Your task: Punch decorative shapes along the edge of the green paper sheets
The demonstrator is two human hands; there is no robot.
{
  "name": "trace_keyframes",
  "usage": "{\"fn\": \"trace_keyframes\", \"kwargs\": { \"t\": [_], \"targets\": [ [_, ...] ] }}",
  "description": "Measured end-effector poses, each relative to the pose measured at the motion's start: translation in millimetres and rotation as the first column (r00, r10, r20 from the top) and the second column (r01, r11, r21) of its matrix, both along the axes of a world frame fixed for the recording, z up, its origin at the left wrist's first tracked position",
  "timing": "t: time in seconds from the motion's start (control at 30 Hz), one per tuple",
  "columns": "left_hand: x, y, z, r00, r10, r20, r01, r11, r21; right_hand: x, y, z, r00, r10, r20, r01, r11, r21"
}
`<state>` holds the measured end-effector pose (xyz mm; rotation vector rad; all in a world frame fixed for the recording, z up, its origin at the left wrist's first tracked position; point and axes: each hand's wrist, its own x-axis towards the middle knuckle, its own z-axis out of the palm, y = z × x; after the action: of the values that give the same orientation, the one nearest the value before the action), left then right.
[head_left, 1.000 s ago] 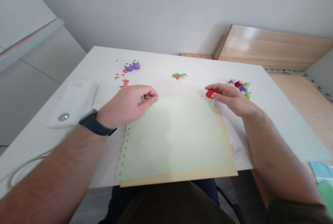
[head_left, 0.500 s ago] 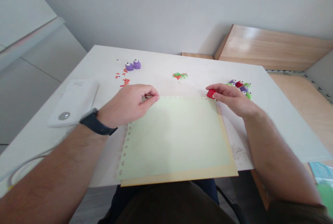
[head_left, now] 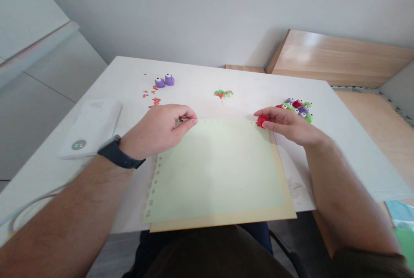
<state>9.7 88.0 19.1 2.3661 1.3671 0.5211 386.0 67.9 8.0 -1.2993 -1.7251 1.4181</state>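
My right hand [head_left: 289, 126] is shut on a red craft punch [head_left: 262, 121], just off the top right corner of a pale green sheet of perforated continuous-feed paper [head_left: 215, 170]. That sheet lies on a tan paper sheet [head_left: 223, 222]. My left hand [head_left: 157, 129] rests at the sheet's top edge with thumb and forefinger pinched; anything between them is too small to tell. Beyond my right hand stands a huddle of purple, green and red craft punches [head_left: 299, 109]. Two purple craft punches [head_left: 164, 81] stand far left, near scattered red paper bits [head_left: 155, 102].
A small heap of red and green paper bits [head_left: 223, 94] lies mid-table on the white table [head_left: 246, 80]. A white device [head_left: 90, 129] with a round light sits left, its white cable [head_left: 34, 204] trailing off the edge. Wooden boards [head_left: 336, 58] lie beyond the right edge.
My right hand and the red punch have shifted slightly down and left. The green sheet's top right corner, raised earlier, now lies flatter. My left hand has barely moved.
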Motion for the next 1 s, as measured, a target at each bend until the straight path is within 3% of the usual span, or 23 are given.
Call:
{"fn": "trace_keyframes", "kwargs": {
  "t": [0.2,0.5,0.73,1.0],
  "targets": [
    [0.1,0.0,0.8,1.000,-0.005,0.005,0.005,1.000,0.007,6.2,1.3,-2.2,0.994,0.050,0.094,-0.049,0.999,-0.016],
    [0.3,-0.2,1.5,1.000,-0.003,0.004,0.003,1.000,-0.003,4.7,1.0,1.9,0.949,0.097,0.301,-0.129,0.988,0.086],
    [-0.1,0.1,-0.1,1.000,-0.008,0.004,0.008,1.000,-0.009,-1.3,0.1,6.7,0.866,0.029,0.500,-0.142,0.972,0.190],
    [0.0,1.5,-1.7,1.000,-0.023,0.011,0.023,1.000,-0.014,-4.2,-1.5,4.5,0.815,-0.023,0.579,-0.153,0.955,0.253]
  ]
}}
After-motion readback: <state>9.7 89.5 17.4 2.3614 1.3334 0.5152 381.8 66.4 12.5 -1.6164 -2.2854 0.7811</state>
